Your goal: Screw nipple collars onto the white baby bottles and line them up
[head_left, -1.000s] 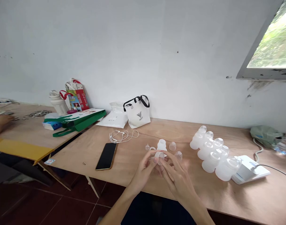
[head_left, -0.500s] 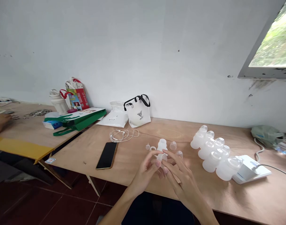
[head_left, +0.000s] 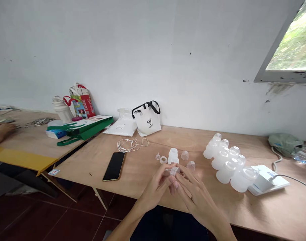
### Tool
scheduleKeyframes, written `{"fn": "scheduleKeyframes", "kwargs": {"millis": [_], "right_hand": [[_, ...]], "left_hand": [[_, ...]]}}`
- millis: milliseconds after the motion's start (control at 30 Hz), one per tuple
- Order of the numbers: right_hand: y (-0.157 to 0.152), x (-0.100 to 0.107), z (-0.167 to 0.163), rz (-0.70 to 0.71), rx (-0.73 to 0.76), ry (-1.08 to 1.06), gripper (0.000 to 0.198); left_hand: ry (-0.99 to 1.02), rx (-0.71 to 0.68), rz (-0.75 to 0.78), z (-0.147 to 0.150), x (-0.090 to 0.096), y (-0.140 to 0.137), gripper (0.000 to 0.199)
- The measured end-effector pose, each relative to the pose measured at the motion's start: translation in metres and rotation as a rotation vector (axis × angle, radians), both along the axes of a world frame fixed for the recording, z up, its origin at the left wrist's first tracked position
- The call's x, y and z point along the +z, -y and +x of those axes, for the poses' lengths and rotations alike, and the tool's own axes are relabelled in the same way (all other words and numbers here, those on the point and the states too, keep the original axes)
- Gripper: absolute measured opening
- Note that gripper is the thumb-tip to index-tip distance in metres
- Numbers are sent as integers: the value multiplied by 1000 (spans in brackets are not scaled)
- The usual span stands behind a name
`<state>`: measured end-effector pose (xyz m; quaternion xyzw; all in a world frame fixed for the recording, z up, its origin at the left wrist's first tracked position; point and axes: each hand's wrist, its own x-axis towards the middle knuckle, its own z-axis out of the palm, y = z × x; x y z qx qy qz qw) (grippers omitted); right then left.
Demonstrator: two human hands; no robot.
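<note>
Between the fingertips of my left hand (head_left: 155, 187) and my right hand (head_left: 194, 190) is a small translucent bottle collar (head_left: 174, 171) with a ribbed side. Both hands are closed on it, just above the near part of the table. Fingers cover part of the collar. Right behind it stands a frosted baby bottle (head_left: 173, 155) without a top. A white ring (head_left: 163, 159) and a small clear nipple (head_left: 158, 156) lie left of that bottle. To its right are one clear cap (head_left: 185, 155) and another clear cap (head_left: 191, 165), the second close to my right fingers.
Several capped baby bottles (head_left: 224, 171) stand in rows at right, beside a white device (head_left: 270, 182) with a cable. Leftward lie a phone (head_left: 114, 166), white earphones (head_left: 132, 145) and a white bag (head_left: 149, 122). Another person's hand (head_left: 3, 130) rests on the far-left table.
The collar has turned in my fingers, so its ribbed side now faces up. My fingers have drawn closer together around it. The loose parts on the table stay put.
</note>
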<state>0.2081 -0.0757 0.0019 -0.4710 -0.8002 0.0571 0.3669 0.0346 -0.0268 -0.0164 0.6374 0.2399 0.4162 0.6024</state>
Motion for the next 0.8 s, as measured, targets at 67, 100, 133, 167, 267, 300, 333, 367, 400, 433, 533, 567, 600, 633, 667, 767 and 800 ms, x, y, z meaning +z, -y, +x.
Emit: {"fn": "scheduleKeyframes", "kwargs": {"millis": [67,100,133,167,267,300,333,367,400,433,533,567,600,633,667,767,800], "right_hand": [[1,0,0,-12,-2,21,33],[1,-1,0,-18,0,29,32],[1,-2,-1,-19,2,35,32],[1,-3,-2,-15,2,39,31],[1,-5,-5,4,-17,42,30],[1,-6,-6,3,-27,43,30],[1,-6,-6,-2,-31,44,30],[1,-5,-7,-9,-30,44,30],[1,-5,-7,-18,-24,42,31],[1,-5,-7,-22,-18,37,31],[0,-9,-6,36,-39,22,34],[0,-11,-5,77,-63,13,35],[-1,-13,-4,121,-84,-1,35],[-1,-15,-2,166,-102,-25,36],[-2,-16,0,205,-116,-56,36],[-6,-16,10,246,-155,-159,33],[-8,-15,14,227,-173,-188,31]], "left_hand": [[-14,-7,14,-1,0,-1,51],[-18,-11,18,-1,0,-1,51],[-18,-13,19,-1,-1,-2,50],[-14,-13,18,-1,-2,-3,50],[6,-1,1,-1,-4,-6,53],[8,2,-7,-1,-4,-7,54],[9,2,-14,-1,-5,-8,54],[15,-2,-20,-1,-5,-8,54],[27,-7,-25,-1,-6,-8,53],[44,-14,-30,-1,-6,-7,53],[112,-46,-71,1,-4,-5,52],[131,-59,-100,2,-4,-4,53],[146,-66,-135,2,-3,-5,54],[156,-60,-172,2,-2,-6,55],[161,-39,-204,2,-2,-10,57],[111,96,-213,-8,-6,-28,65],[57,144,-176,-13,-9,-35,67]]}}
